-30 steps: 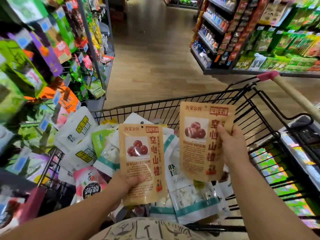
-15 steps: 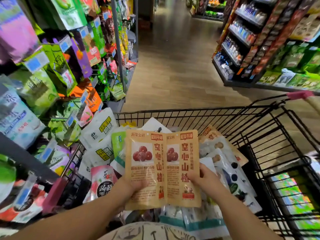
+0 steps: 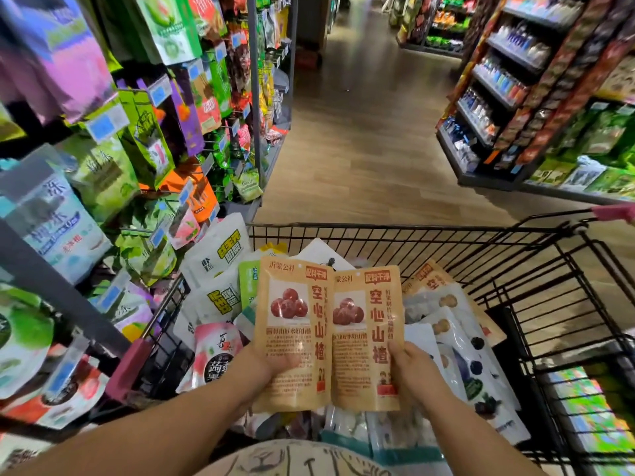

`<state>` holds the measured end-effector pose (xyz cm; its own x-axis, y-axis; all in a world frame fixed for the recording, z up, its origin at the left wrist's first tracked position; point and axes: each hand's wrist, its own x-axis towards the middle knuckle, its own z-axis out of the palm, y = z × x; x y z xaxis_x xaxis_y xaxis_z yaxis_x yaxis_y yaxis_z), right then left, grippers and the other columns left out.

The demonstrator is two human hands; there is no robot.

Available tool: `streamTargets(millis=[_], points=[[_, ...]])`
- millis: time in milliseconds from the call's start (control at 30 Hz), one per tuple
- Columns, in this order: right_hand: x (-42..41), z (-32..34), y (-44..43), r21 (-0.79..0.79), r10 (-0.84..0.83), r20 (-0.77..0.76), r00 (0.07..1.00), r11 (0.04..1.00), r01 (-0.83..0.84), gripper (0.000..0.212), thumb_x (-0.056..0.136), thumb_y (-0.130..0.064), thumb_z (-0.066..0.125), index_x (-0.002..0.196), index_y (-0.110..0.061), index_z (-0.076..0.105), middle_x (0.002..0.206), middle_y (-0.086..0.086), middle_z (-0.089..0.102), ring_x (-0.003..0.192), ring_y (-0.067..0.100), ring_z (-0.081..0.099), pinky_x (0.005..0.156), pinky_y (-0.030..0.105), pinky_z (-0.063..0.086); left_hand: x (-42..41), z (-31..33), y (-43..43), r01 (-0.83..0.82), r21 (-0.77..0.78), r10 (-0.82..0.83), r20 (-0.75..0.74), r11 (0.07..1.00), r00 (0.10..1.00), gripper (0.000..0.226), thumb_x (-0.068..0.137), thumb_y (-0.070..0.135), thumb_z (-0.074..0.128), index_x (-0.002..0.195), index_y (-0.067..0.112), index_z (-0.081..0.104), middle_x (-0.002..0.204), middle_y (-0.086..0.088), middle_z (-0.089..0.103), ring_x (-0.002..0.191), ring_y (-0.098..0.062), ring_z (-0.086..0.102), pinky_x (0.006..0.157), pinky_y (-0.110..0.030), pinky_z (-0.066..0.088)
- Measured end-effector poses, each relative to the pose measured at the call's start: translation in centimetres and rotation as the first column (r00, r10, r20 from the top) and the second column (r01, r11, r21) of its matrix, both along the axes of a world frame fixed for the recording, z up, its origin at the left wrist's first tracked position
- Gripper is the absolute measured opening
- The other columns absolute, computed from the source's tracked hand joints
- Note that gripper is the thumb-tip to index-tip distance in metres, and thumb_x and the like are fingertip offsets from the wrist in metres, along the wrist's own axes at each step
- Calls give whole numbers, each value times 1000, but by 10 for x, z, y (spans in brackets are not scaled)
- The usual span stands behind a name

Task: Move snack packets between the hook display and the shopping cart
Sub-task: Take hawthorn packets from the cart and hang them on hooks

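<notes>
Two tan snack packets with red fruit pictures are held side by side above the black wire shopping cart (image 3: pixel 378 231). My left hand (image 3: pixel 264 369) grips the lower part of the left tan packet (image 3: pixel 292 324), thumb on its front. My right hand (image 3: pixel 412 369) pinches the lower right edge of the right tan packet (image 3: pixel 367 338), whose left edge is tucked behind the left one. The cart holds several more packets, white, pink and tan. The hook display (image 3: pixel 144 139) hangs full of colourful packets at the left.
The wooden aisle floor (image 3: pixel 360 132) runs ahead of the cart. Store shelves (image 3: pixel 508 97) with bottles and packets line the right side. The cart's pink handle end (image 3: pixel 615 211) shows at the right edge. A grey shelf upright (image 3: pixel 252 80) borders the hook display.
My right hand has brought its packet left and down until it sits beside the left packet. The view has swung left, showing more of the hook display.
</notes>
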<state>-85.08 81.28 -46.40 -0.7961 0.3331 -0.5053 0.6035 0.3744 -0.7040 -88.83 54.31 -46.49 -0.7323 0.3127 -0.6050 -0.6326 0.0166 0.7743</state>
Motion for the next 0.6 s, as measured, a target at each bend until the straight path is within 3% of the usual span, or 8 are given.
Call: streamTargets(millis=[100,267,400,533,600], points=[[-6,7,-6,-18,-51,-120,991,999,49,33,103,-40,37,99,-22,65,93,-3,73,94,16,68,84,35,53,-4,8,-5,-76,-11,75,-38,997,996,33,76,4,74,108,9,66,99,-10,74,92,-28,71,87,-51,54],[-32,38,-22,-158,-127,-272,954,984,86,27,103,-36,40,97,-22,63,92,-4,70,87,12,65,65,27,46,-15,35,-22,-212,10,211,-108,977,971,28,77,4,73,105,6,68,97,-9,75,87,-23,72,77,-38,56],[-60,64,-42,-223,-112,-370,922,974,29,26,102,-38,42,97,-24,64,95,0,73,93,20,68,73,38,53,-16,64,-48,-261,70,270,-230,963,935,36,72,11,75,107,9,69,102,-9,74,97,-26,70,90,-44,53],[-85,97,-74,-213,-44,-463,885,975,-62,29,103,-40,39,101,-25,63,89,1,74,80,18,70,58,30,50,-7,96,-85,-337,60,336,-349,940,875,34,75,12,76,108,15,68,104,-4,74,99,-22,70,93,-43,51],[-98,114,-96,-216,18,-511,859,965,-149,29,103,-39,38,98,-25,64,85,1,74,73,13,69,56,27,51,1,114,-104,-415,56,403,-382,908,831,37,67,17,82,102,16,71,100,-3,75,95,-21,71,92,-42,51]])
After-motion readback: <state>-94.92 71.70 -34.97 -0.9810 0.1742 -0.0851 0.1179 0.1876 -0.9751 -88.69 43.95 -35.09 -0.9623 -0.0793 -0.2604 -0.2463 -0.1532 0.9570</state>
